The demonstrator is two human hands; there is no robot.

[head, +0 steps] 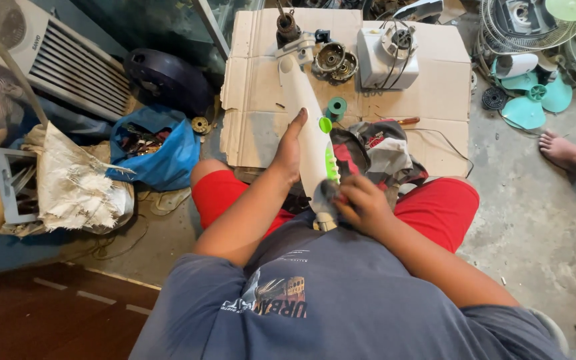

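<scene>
Left hand [288, 150] lay flat, steadying the white housing [307, 127] off the cardboard's [261, 93] near edge; right hand [361, 203] gripped its base end, best kept braced on the lap

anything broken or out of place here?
Yes. The white fan stand lies flat between the left hand and right hand, its motor parts stripped out on the cardboard. Loose green fan blades lie on the floor at right.
</scene>
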